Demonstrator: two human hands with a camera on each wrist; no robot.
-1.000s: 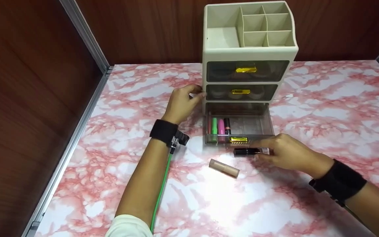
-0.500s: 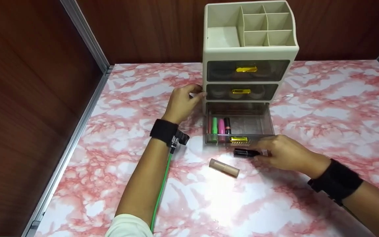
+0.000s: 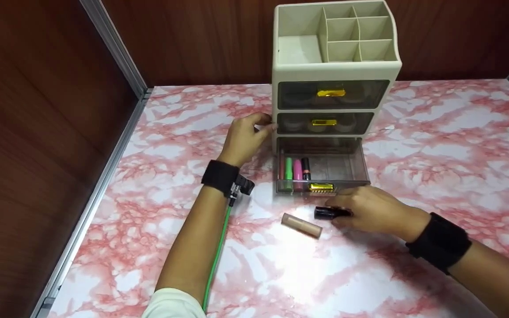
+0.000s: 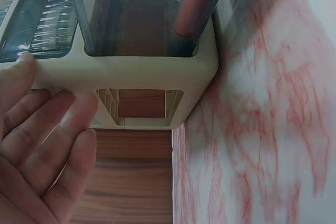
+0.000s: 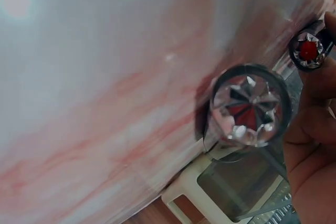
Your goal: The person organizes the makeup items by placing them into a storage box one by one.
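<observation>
My right hand (image 3: 369, 212) pinches a black lipstick tube (image 3: 324, 213) close over the table, just in front of the pulled-out bottom drawer (image 3: 351, 183). Its faceted clear end (image 5: 308, 51) with a red centre shows at the fingertips in the right wrist view. A second clear-ended tube (image 5: 247, 106) is nearer that camera; the hand hides it in the head view. My left hand (image 3: 245, 137) rests against the cream organizer's (image 3: 334, 73) left front edge, thumb (image 4: 23, 69) at the front frame and fingers along the side. A beige tube (image 3: 301, 225) lies nearby.
Green (image 3: 289, 168), pink (image 3: 298, 170) and black (image 3: 306, 168) tubes lie in the drawer's left side. Two dark drawers with gold handles (image 3: 324, 123) stay pushed in above. Wood-look panels (image 3: 201, 44) border the marbled table (image 3: 170, 132).
My right hand has shifted slightly left and toward me, and the black lipstick tube has moved a little nearer with it. The left hand and organizer stay as they were.
</observation>
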